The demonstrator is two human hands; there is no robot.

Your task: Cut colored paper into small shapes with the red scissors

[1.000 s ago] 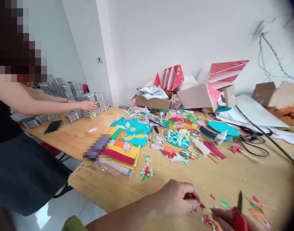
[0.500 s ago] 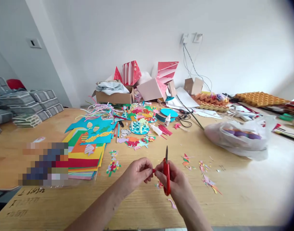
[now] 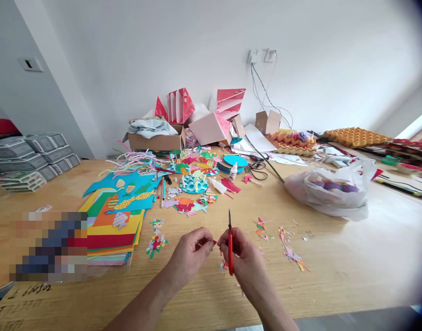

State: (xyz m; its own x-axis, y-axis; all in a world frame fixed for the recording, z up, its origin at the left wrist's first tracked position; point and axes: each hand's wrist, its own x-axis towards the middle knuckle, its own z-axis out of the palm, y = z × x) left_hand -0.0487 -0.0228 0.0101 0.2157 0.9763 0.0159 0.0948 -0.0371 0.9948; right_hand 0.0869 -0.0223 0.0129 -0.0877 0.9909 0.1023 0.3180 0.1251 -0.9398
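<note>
My left hand (image 3: 196,250) is closed in a pinch on a small red paper piece (image 3: 214,242), whose tip sticks out toward the right. Close beside it, my right hand (image 3: 243,253) is closed around red-handled scissors (image 3: 230,253), their blades upright and pointing away from me. Its thumb and forefinger are near the red piece, with a narrow gap between the hands. Tiny paper scraps (image 3: 224,265) lie on the table under the hands. Left of my hands is a small pile of coloured cut pieces (image 3: 157,243).
Coloured sheets (image 3: 117,239) with paper fish lie at left. Behind my hands sit a wavy blue disc (image 3: 193,184), a glue bottle (image 3: 233,172) and paper cutouts (image 3: 186,205). A plastic bag (image 3: 331,193) stands at right, near loose scraps (image 3: 290,248). Boxes line the wall.
My hands have drawn slightly apart, and the red piece now shows only at the left fingertips. The scissors have turned more edge-on. The whole view has shifted a little to the right.
</note>
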